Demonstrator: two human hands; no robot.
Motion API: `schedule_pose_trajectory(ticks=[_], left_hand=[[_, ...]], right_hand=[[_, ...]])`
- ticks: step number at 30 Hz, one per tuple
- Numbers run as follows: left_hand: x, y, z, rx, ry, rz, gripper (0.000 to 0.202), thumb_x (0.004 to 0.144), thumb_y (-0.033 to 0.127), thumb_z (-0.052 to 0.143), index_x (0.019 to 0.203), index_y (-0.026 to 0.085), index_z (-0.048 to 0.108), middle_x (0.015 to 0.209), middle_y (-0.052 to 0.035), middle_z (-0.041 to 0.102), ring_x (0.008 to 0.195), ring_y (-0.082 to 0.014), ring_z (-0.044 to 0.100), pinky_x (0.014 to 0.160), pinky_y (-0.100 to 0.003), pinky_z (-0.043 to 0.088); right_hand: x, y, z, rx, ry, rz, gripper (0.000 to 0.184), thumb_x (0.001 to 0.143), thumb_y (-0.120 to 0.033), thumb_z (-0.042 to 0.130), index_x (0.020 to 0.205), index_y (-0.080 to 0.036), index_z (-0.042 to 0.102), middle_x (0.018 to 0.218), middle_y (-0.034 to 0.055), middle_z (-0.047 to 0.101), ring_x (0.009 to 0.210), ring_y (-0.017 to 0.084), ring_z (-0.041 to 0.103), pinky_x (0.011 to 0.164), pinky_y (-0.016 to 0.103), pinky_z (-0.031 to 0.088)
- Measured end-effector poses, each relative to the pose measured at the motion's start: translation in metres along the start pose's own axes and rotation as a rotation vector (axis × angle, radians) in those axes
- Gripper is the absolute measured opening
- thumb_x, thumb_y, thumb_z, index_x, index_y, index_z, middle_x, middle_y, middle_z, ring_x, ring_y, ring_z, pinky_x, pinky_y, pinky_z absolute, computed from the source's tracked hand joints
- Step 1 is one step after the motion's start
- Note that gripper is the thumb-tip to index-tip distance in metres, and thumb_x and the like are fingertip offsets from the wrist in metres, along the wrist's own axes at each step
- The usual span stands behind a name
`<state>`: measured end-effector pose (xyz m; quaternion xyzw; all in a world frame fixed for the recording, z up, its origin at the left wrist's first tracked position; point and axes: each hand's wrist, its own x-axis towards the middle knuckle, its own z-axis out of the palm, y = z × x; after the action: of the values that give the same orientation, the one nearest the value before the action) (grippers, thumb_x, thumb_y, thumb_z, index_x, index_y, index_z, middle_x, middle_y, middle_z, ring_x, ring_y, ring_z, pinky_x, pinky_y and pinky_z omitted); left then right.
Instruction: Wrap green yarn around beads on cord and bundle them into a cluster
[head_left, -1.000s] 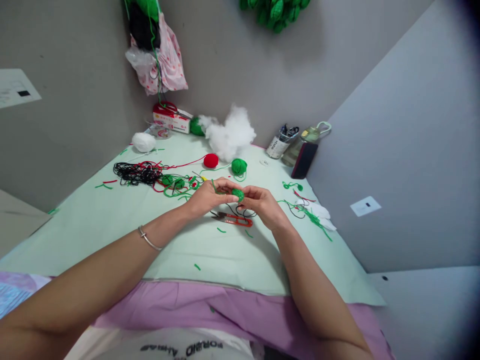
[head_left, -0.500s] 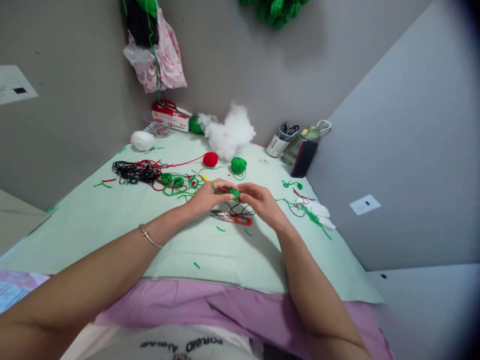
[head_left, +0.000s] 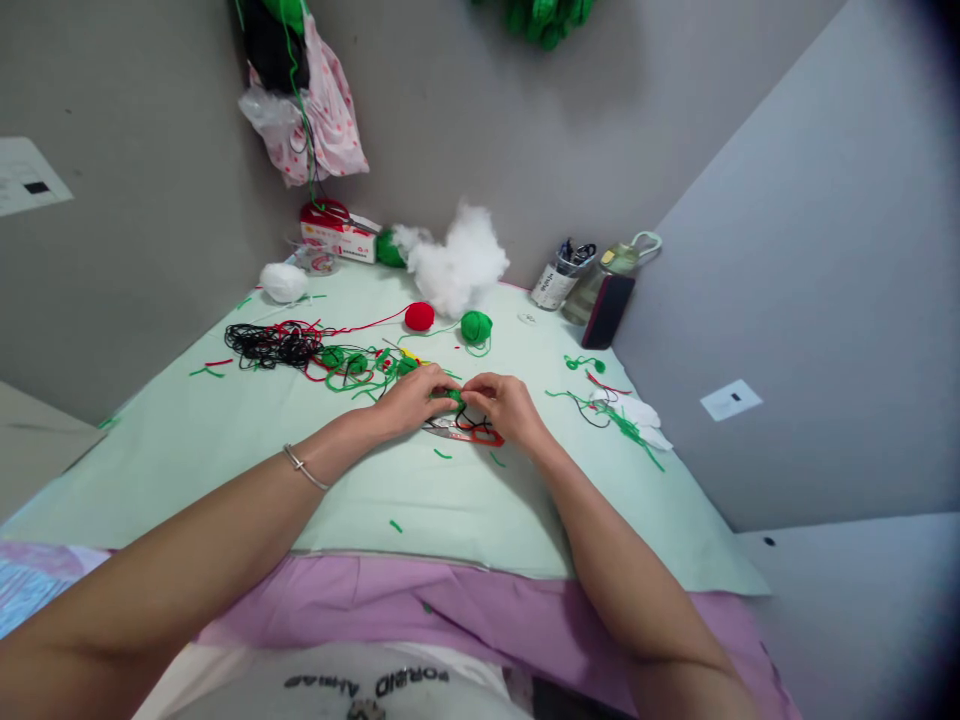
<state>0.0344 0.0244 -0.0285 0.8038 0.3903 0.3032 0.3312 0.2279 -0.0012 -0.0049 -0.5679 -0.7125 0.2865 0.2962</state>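
My left hand [head_left: 411,402] is closed around a small green crocheted piece [head_left: 456,398], with its thumb and fingers gripping the left side. From the right, my right hand [head_left: 508,408] pinches at the piece's edge. Whatever lies between those right fingertips is too small to make out. Just below both hands, thread snips [head_left: 487,437] with an orange handle lie on the table, partly covered by black yarn strands. Beyond my left hand are a yellow-handled crochet hook [head_left: 409,354] and small green crocheted pieces [head_left: 355,364] among loose yarn ends.
Black yarn [head_left: 270,345] lies tangled at left, near a white yarn ball [head_left: 283,283]. Red [head_left: 419,317] and green [head_left: 476,327] yarn balls sit before white stuffing [head_left: 457,262]. At right stand a pen cup [head_left: 553,288], a bottle [head_left: 581,300], a phone [head_left: 609,312] and white gloves [head_left: 637,412].
Both hands have come lower and nearer the table with the green piece, over the snips. My right hand has shifted slightly left and its fingers have closed tighter at the piece's edge.
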Motion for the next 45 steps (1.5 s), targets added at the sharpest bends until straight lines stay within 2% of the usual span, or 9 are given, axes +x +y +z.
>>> schedule_pose_trajectory(ticks=[6,11,17,20,29,32,36,41,45], left_hand=[[-0.002,0.002,-0.001,0.021,-0.078,0.081,0.019,0.085,0.022,0.059,0.099,0.017,0.071,0.096,-0.007,0.066,0.096,-0.0245,0.059,0.085,-0.035,0.045],[-0.003,0.01,0.003,-0.115,-0.053,0.011,0.021,0.085,0.028,0.062,0.101,0.019,0.072,0.103,-0.0063,0.068,0.095,-0.0224,0.061,0.087,-0.034,0.045],[-0.005,0.024,-0.001,-0.423,-0.043,-0.127,0.032,0.079,0.033,0.072,0.107,0.019,0.066,0.082,-0.0007,0.065,0.077,-0.016,0.06,0.07,-0.026,0.045],[-0.003,0.026,-0.011,-0.587,-0.149,-0.163,0.027,0.08,0.036,0.072,0.098,0.018,0.065,0.076,0.0002,0.063,0.068,-0.0137,0.061,0.064,-0.025,0.044],[-0.002,0.023,-0.032,-0.893,-0.199,-0.257,0.027,0.082,0.039,0.072,0.097,0.017,0.07,0.08,0.0008,0.061,0.063,-0.0104,0.061,0.065,-0.026,0.05],[-0.005,0.027,-0.028,-0.955,-0.277,-0.245,0.035,0.087,0.039,0.069,0.114,0.018,0.071,0.086,-0.002,0.064,0.068,-0.0111,0.062,0.071,-0.028,0.054],[-0.007,0.031,-0.023,-1.045,-0.266,-0.242,0.036,0.089,0.041,0.069,0.116,0.016,0.073,0.094,-0.0057,0.067,0.078,-0.0124,0.064,0.08,-0.029,0.055],[-0.005,0.033,-0.026,-1.087,-0.27,-0.242,0.033,0.083,0.031,0.076,0.113,0.017,0.075,0.102,-0.0074,0.071,0.085,-0.0136,0.066,0.089,-0.033,0.054],[-0.005,0.035,-0.029,-1.083,-0.294,-0.218,0.029,0.085,0.032,0.075,0.109,0.016,0.075,0.103,-0.0088,0.073,0.084,-0.0142,0.066,0.087,-0.034,0.054]], right_hand=[[0.0,-0.009,-0.002,0.013,0.097,-0.12,0.009,0.079,-0.023,0.062,0.075,-0.019,0.069,0.074,0.0015,0.068,0.068,0.015,0.059,0.068,0.029,0.046],[-0.007,-0.031,-0.047,0.444,0.527,-0.237,0.009,0.08,-0.028,0.068,0.079,-0.021,0.063,0.08,0.0003,0.068,0.075,0.014,0.061,0.069,0.025,0.048],[-0.014,-0.036,-0.068,0.901,0.046,0.019,0.024,0.083,-0.038,0.071,0.083,-0.022,0.053,0.056,-0.0079,0.048,0.044,0.007,0.041,0.043,0.018,0.032],[-0.012,-0.025,-0.089,0.992,0.15,-0.029,0.024,0.08,-0.031,0.076,0.081,-0.021,0.055,0.052,-0.0117,0.029,0.041,0.004,0.02,0.038,0.016,0.016],[-0.021,0.053,-0.175,1.037,0.605,-0.097,0.026,0.077,-0.015,0.074,0.066,-0.023,0.052,0.053,-0.0095,0.02,0.049,0.008,0.003,0.039,0.023,0.011],[-0.011,0.056,-0.165,1.043,0.598,-0.059,0.02,0.078,-0.018,0.075,0.069,-0.023,0.057,0.052,-0.0088,0.025,0.046,0.007,0.012,0.039,0.023,0.016],[0.003,0.03,-0.114,1.024,0.413,0.028,0.018,0.071,-0.02,0.08,0.084,-0.021,0.068,0.065,-0.0032,0.053,0.05,0.005,0.038,0.043,0.019,0.031],[0.0,-0.012,-0.039,0.825,-0.021,0.109,0.031,0.075,-0.044,0.079,0.086,-0.017,0.071,0.078,0.0029,0.068,0.054,0.007,0.052,0.047,0.021,0.04],[-0.006,-0.015,-0.027,0.711,-0.235,0.138,0.034,0.081,-0.05,0.073,0.084,-0.017,0.069,0.075,0.0024,0.068,0.056,0.01,0.059,0.054,0.023,0.046]])
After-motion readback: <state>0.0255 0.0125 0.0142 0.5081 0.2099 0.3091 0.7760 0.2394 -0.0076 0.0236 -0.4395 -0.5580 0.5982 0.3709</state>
